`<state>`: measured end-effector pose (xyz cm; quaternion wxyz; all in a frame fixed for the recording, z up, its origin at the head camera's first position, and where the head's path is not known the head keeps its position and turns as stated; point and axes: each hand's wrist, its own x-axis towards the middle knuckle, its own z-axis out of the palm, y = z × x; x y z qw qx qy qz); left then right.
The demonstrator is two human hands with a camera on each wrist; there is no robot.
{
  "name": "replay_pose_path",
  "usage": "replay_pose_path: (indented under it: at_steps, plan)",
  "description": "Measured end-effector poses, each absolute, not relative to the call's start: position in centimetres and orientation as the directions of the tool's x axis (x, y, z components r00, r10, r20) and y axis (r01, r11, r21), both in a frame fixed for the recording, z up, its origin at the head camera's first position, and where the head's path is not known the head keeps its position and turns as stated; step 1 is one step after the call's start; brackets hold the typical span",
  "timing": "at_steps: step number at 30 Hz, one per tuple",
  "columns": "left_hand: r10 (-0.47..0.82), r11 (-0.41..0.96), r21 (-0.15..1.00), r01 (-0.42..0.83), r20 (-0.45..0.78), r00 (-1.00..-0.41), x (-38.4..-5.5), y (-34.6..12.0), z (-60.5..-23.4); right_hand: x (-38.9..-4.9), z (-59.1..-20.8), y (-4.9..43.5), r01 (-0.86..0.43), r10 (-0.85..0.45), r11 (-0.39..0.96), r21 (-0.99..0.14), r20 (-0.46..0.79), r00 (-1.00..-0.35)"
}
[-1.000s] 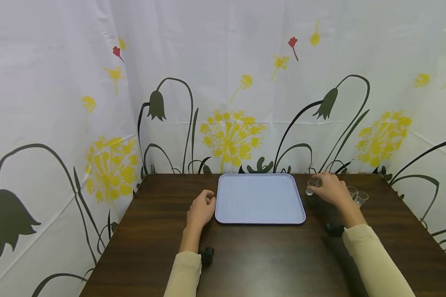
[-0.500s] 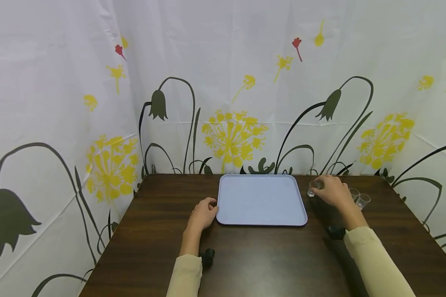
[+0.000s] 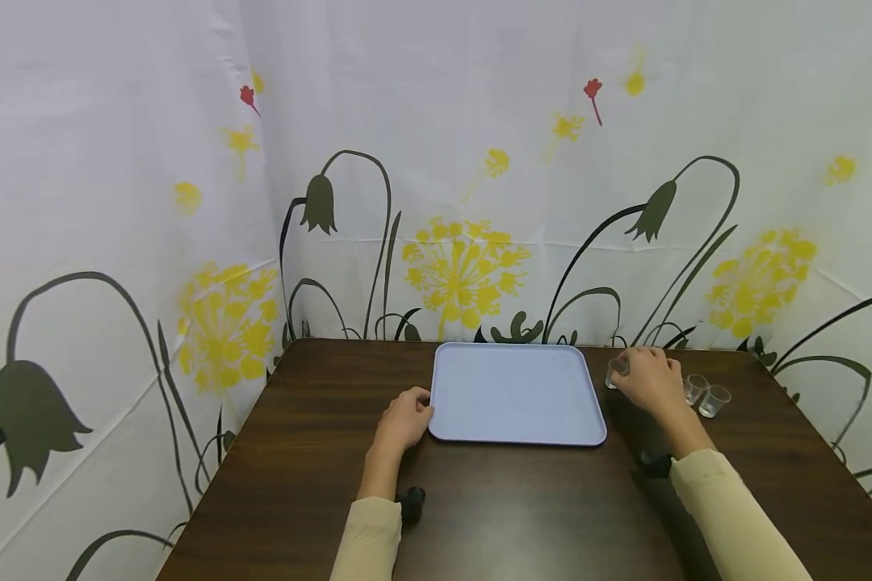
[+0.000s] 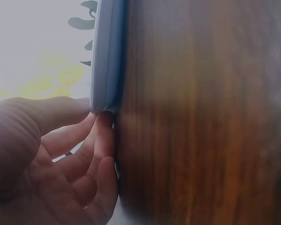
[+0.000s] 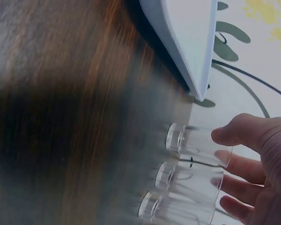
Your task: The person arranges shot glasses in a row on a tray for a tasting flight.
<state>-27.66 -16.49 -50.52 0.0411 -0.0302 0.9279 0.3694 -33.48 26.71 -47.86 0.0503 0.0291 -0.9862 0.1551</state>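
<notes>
A pale lavender tray (image 3: 517, 395) lies flat on the dark wooden table. At its left edge, my left hand (image 3: 404, 420) has the thumb on the rim and fingertips tucked against the underside, as the left wrist view shows. To the right of the tray, my right hand (image 3: 650, 378) pinches a small clear shot glass (image 5: 192, 140) near its rim, between thumb and fingers. That glass stands upright with its base at the tabletop. Two similar glasses, a middle one (image 3: 695, 389) and an outer one (image 3: 714, 400), stand just right of this hand.
The dark wooden table (image 3: 523, 508) extends toward the person in front of the tray. Behind its far edge hangs a white curtain (image 3: 436, 105) with flower prints. Black wrist devices sit under both forearms, the left one (image 3: 411, 505) close to the tabletop.
My left hand has moved from beside the tray onto its left edge, and its fingers have closed there. My right hand stays at the same shot glass. The head view has shifted slightly.
</notes>
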Motion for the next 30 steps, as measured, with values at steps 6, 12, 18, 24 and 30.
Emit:
replay_pose_path:
  at_steps: [6,12,18,24,30]
  plan:
    - [-0.036,0.732,0.674,-0.101,-0.109,-0.993,-27.8,-15.7,-50.7,-33.1,-48.0,26.7,-0.053,-0.029,0.956,-0.289,0.089,-0.996]
    - [-0.042,0.766,0.636,-0.096,-0.100,-0.994,-29.6,-16.2,-53.2,-32.9,-48.0,25.6,-0.063,-0.029,0.949,-0.309,0.111,-0.993]
    - [-0.061,0.757,0.641,-0.122,-0.117,-0.991,-29.1,-16.2,-52.7,-32.9,-48.6,24.8,-0.071,-0.037,0.953,-0.294,0.117,-0.992]
    - [-0.066,0.751,0.649,-0.119,-0.106,-0.992,-29.2,-16.5,-53.1,-33.2,-48.9,24.2,-0.075,-0.035,0.958,-0.276,0.147,-0.988]
    - [-0.066,0.750,0.649,-0.126,-0.116,-0.991,-29.7,-17.0,-54.1,-33.1,-48.5,23.9,-0.090,-0.035,0.955,-0.283,0.193,-0.981]
